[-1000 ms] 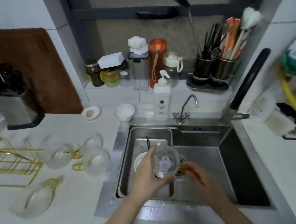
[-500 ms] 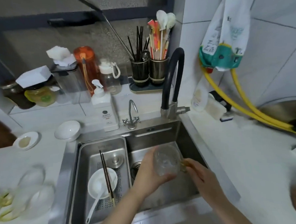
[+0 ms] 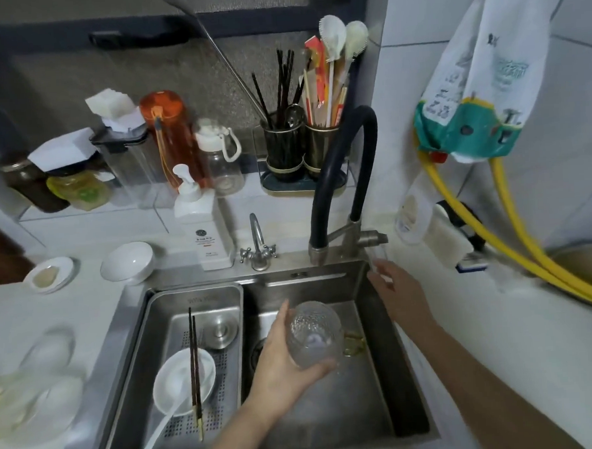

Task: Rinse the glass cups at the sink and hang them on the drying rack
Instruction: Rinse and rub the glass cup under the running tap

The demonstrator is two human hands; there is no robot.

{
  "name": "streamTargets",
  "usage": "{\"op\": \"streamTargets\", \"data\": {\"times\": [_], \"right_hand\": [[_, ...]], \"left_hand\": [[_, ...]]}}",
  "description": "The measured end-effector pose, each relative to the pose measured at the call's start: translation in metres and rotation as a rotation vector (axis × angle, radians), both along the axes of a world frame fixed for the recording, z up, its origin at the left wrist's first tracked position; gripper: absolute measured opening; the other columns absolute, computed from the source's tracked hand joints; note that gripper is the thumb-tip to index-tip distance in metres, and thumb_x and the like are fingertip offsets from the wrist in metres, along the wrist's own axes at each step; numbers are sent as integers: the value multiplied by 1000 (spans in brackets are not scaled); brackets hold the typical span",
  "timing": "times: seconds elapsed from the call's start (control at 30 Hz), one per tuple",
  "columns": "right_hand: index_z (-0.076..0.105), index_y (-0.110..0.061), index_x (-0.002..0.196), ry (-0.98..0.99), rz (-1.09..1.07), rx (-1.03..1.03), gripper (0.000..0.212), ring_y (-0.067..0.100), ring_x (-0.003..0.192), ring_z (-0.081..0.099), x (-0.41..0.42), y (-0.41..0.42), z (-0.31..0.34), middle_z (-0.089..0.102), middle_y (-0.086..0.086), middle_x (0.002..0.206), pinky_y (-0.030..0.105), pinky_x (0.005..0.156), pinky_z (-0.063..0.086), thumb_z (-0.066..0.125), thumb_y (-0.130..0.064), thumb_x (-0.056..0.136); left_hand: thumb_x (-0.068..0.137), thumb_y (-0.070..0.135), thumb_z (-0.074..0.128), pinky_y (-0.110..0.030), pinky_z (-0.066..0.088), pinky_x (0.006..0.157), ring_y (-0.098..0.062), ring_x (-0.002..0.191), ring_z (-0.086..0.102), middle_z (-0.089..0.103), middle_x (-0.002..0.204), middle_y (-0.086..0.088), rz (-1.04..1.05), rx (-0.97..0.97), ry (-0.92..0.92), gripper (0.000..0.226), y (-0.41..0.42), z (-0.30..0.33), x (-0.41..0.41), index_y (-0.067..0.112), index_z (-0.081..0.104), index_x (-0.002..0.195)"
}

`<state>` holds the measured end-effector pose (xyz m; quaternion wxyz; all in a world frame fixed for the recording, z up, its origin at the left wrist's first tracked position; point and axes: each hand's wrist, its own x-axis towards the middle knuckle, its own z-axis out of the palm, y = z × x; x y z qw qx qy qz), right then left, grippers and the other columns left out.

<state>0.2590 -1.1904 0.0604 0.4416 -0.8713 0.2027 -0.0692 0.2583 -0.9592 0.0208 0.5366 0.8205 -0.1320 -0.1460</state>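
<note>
I take the steel sink [image 3: 377, 422] as my landmark: its basin fills the lower middle, and a perforated tray [image 3: 224, 382] sits in its left half, carrying a white bowl [image 3: 179, 378] with a spoon and dark chopsticks [image 3: 193, 360] laid across. Behind the sink's rear right corner rises the black-hosed faucet [image 3: 340, 174]. Left of the sink, on the counter, I see more glass cups [image 3: 38, 382], blurred, so I cannot count them. Over the sink's right half my left hand [image 3: 281, 366] is clasped around a textured glass cup [image 3: 314, 336], gold handle pointing right. My right hand [image 3: 397, 291] reaches toward the faucet lever at the sink's back right rim, fingers relaxed, grasping nothing.
</note>
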Motion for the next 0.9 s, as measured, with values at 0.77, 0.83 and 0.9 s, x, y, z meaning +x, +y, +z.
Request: {"op": "streamTargets", "data": {"times": [0.77,0.83,0.9], "right_hand": [[6,-1,150,358,354,-728,68,23,149,2,88,-79,-33,2,12,160,31,119,10,44,-27,100],[6,-2,150,354,362,-730,68,22,149,2,87,-79,-33,2,11,161,31,119,9,44,-28,100],[6,-2,150,347,368,-714,68,22,149,2,87,-80,-34,2,11,161,31,119,9,44,-28,100]], "left_hand": [[49,53,84,-33,35,113,-2,127,45,50,135,11,79,-12,-11,107,-33,15,36,23,35,140],[49,54,83,-32,35,113,-1,127,45,49,135,12,75,-8,-14,108,-34,15,37,25,35,140],[48,56,82,-31,35,113,-1,128,44,48,136,13,71,-7,-18,108,-35,15,38,27,34,141]]}}
